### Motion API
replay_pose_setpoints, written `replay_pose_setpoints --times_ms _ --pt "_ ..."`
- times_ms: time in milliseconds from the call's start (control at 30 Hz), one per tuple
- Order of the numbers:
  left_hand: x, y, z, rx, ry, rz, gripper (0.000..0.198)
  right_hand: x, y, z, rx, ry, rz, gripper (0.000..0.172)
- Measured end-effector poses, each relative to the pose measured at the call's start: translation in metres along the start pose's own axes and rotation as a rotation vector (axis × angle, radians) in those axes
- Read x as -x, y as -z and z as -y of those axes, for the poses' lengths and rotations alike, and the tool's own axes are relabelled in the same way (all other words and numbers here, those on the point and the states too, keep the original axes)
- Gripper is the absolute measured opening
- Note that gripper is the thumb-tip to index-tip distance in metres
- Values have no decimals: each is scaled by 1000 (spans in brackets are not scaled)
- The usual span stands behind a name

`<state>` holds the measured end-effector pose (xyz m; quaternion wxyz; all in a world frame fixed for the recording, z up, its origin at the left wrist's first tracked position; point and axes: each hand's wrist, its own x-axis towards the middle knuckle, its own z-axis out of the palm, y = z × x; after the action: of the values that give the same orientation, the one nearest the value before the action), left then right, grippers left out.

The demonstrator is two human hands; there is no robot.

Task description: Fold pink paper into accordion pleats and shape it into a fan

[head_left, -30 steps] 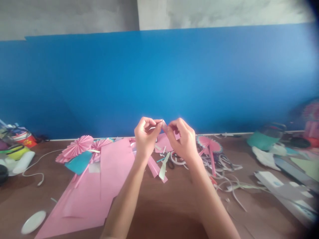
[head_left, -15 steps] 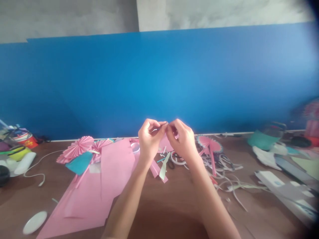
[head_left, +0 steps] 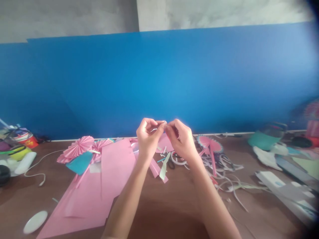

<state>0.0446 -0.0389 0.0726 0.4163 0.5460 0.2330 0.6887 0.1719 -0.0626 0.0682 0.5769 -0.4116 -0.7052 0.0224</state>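
My left hand (head_left: 149,136) and my right hand (head_left: 179,136) are raised above the far side of the table, with their fingertips almost meeting. Both are closed in a pinch. Whatever lies between the fingers is too small and blurred to name. Behind and below them are a piece of pink paper (head_left: 165,143), a pale green paper strip (head_left: 164,166) and small paper scraps. A white ring-shaped roll (head_left: 135,147) is partly hidden by my left wrist.
Pink paper sheets (head_left: 118,162), pleated pink fans (head_left: 79,148) and a teal paper piece (head_left: 79,162) lie left. A pink fan on a stick (head_left: 210,144) and tangled white strips (head_left: 234,186) lie right. A blue wall panel (head_left: 159,79) rises behind the table (head_left: 164,212).
My hands have shifted very slightly left, and the fingertips have moved a little against each other. The things on the table stay where they were.
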Motion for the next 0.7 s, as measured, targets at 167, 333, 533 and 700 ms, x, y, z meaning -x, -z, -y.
replay_pose_setpoints --times_ms 167,333,533,700 --pt "1 -3 -6 3 -37 65 28 0 5 2 -74 -9 0 18" --pt "-1 1 -3 38 -48 167 31 -2 7 1 -97 2 -6 17" --pt "0 3 -1 -12 -38 125 31 -2 9 -3 -50 34 43 16" --pt "1 0 0 -8 -30 50 30 -1 8 4 -6 56 69 14"
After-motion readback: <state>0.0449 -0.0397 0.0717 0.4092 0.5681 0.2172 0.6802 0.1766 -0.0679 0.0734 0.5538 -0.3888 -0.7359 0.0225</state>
